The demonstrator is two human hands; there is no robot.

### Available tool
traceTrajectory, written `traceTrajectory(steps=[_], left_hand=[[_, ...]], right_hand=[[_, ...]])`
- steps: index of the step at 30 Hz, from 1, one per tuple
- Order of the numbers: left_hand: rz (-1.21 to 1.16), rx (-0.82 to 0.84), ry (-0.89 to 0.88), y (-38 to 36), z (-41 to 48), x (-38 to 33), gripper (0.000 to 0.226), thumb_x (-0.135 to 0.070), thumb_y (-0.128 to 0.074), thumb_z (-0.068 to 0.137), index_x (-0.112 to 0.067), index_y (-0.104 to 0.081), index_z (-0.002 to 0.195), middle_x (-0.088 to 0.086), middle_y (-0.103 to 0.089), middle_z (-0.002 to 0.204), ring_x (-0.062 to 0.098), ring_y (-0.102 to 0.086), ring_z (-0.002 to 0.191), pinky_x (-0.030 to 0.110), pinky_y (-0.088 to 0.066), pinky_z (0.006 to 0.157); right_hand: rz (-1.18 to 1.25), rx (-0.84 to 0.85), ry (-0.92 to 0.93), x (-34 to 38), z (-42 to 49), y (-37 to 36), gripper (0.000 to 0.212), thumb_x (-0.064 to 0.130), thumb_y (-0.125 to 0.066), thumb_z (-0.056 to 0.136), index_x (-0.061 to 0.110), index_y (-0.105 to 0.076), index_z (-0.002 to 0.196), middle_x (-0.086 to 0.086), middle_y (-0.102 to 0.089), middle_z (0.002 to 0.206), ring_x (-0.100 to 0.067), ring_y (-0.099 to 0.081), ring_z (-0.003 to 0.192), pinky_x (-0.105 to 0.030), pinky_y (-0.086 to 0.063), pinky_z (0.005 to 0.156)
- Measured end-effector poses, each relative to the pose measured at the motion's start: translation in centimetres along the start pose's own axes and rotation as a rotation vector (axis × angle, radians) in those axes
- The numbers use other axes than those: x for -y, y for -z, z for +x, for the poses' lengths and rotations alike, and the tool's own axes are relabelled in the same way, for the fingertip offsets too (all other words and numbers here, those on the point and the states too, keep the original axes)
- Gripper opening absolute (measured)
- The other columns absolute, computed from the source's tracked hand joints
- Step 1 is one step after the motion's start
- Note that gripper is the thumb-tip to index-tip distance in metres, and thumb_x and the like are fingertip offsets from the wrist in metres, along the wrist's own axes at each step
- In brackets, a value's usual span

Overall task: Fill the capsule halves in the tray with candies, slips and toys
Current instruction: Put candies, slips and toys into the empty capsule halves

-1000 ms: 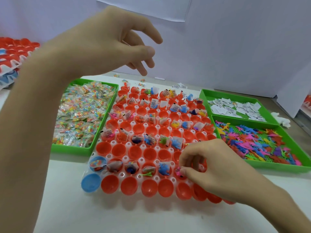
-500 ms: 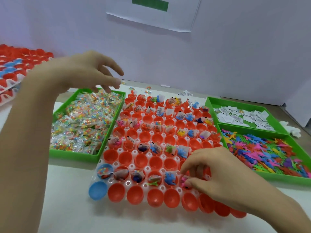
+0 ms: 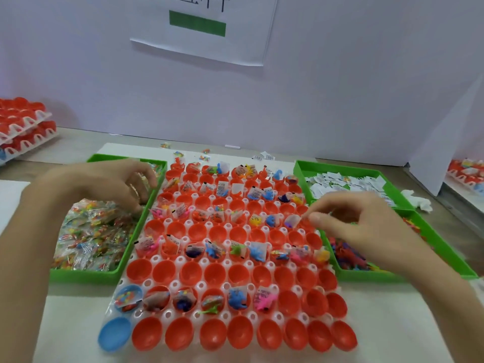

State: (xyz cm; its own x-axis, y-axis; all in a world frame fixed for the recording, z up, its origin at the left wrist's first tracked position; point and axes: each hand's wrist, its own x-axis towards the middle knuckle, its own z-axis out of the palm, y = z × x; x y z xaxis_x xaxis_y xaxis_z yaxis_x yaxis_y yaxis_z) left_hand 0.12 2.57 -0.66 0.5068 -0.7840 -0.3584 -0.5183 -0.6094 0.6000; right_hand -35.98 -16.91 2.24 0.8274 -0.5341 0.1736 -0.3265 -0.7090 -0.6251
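Note:
A white tray [image 3: 167, 314] holds rows of red capsule halves [image 3: 214, 271], plus a blue half [image 3: 115, 334] at the near left corner. Several halves hold candies, slips and toys; a pink toy [image 3: 264, 301] lies in the second row from the front. My left hand [image 3: 104, 184] reaches into the green candy bin [image 3: 86, 276], its fingertips pinching a clear candy packet [image 3: 135, 191]. My right hand [image 3: 366, 226] hovers over the tray's right edge and the green toy bin [image 3: 392, 276], fingers loosely curled and holding nothing.
A green bin of paper slips [image 3: 348, 182] stands at the back right. Stacked trays of red capsules [image 3: 23, 121] sit far left, more trays [image 3: 466, 169] far right. A crumpled tissue [image 3: 421, 203] lies beside the bins. White panels wall in the back.
My left hand came down from the air into the candy bin. My right hand left the pink toy in its capsule half and moved back right toward the toy bin.

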Motion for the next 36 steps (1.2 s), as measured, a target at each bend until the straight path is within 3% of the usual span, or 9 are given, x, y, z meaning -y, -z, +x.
traceTrajectory(steps=[3,6,12,15,19,23,25,30,36], left_hand=[[0.005,-0.020,0.020,0.1,0.4,0.5,0.059,0.017,-0.076,0.073,-0.027,-0.060,0.110,0.013,-0.069,0.095,0.032,-0.070,0.085,0.038,-0.058,0.069],[0.024,-0.106,-0.002,0.6,0.5,1.0,0.063,0.015,-0.080,0.069,-0.032,-0.063,0.107,0.004,-0.074,0.078,0.030,-0.073,0.076,0.045,-0.058,0.075],[-0.006,-0.233,0.004,1.6,0.7,2.1,0.061,0.016,-0.082,0.066,-0.032,-0.068,0.102,0.008,-0.071,0.082,0.032,-0.072,0.073,0.052,-0.058,0.080],[-0.047,-0.322,-0.008,2.0,0.7,2.6,0.063,0.016,-0.084,0.063,-0.035,-0.071,0.097,0.006,-0.071,0.074,0.030,-0.072,0.063,0.053,-0.059,0.076],[-0.069,-0.415,-0.077,2.2,0.5,2.2,0.072,0.013,-0.086,0.065,-0.053,-0.069,0.089,-0.002,-0.072,0.069,0.020,-0.072,0.057,0.044,-0.058,0.070],[-0.090,-0.507,-0.151,1.6,-0.2,-0.3,0.064,0.005,-0.086,0.069,-0.051,-0.068,0.092,-0.005,-0.074,0.068,0.017,-0.073,0.058,0.052,-0.059,0.078],[-0.159,-0.504,-0.187,1.0,-0.8,-2.2,0.053,0.002,-0.085,0.072,-0.043,-0.069,0.094,-0.003,-0.076,0.071,0.014,-0.071,0.057,0.043,-0.058,0.072],[-0.519,-0.389,-0.321,-2.3,-2.7,-8.5,0.039,0.002,-0.082,0.074,-0.023,-0.072,0.103,0.004,-0.075,0.074,0.016,-0.071,0.061,0.025,-0.053,0.052],[-0.774,-0.151,-0.490,-7.7,-4.4,-14.5,0.039,-0.016,-0.082,0.066,-0.015,-0.073,0.103,0.002,-0.073,0.076,0.014,-0.071,0.069,0.021,-0.055,0.061]], right_hand=[[0.024,-0.268,-0.156,-4.3,2.9,1.6,0.012,0.029,-0.072,0.089,0.034,-0.074,0.079,0.012,-0.073,0.077,-0.014,-0.066,0.065,-0.025,-0.049,0.059],[-0.038,-0.383,-0.298,-8.2,5.9,2.1,0.008,0.020,-0.072,0.089,0.025,-0.075,0.084,0.002,-0.074,0.085,-0.015,-0.067,0.073,-0.027,-0.045,0.067],[-0.261,-0.076,-0.458,-12.1,10.2,0.6,0.019,0.036,-0.073,0.089,0.019,-0.074,0.098,0.000,-0.064,0.098,-0.019,-0.061,0.092,-0.031,-0.044,0.079],[-0.303,-0.145,-0.443,-12.8,10.8,-0.2,0.009,0.029,-0.077,0.085,0.026,-0.070,0.080,0.003,-0.063,0.091,-0.012,-0.058,0.081,-0.029,-0.042,0.075],[-0.267,-0.247,-0.388,-13.2,10.3,-0.4,0.025,0.019,-0.073,0.089,0.032,-0.065,0.068,0.009,-0.065,0.079,0.000,-0.057,0.071,-0.022,-0.040,0.065],[-0.080,-0.442,-0.319,-12.0,8.8,0.1,0.016,0.022,-0.073,0.091,0.028,-0.070,0.076,0.013,-0.068,0.080,0.005,-0.057,0.073,-0.024,-0.047,0.072],[0.143,-0.478,-0.274,-10.4,7.7,0.5,0.016,0.019,-0.073,0.090,0.028,-0.072,0.077,0.015,-0.069,0.071,0.002,-0.060,0.066,-0.023,-0.049,0.070],[0.600,-0.324,-0.132,-4.3,4.5,-0.7,0.006,0.019,-0.070,0.089,0.015,-0.075,0.090,0.002,-0.071,0.073,-0.012,-0.065,0.063,-0.022,-0.056,0.065],[0.788,-0.215,0.001,0.3,1.1,-3.0,0.016,0.025,-0.075,0.073,0.018,-0.077,0.087,-0.010,-0.074,0.077,-0.026,-0.072,0.070,-0.030,-0.061,0.073]])
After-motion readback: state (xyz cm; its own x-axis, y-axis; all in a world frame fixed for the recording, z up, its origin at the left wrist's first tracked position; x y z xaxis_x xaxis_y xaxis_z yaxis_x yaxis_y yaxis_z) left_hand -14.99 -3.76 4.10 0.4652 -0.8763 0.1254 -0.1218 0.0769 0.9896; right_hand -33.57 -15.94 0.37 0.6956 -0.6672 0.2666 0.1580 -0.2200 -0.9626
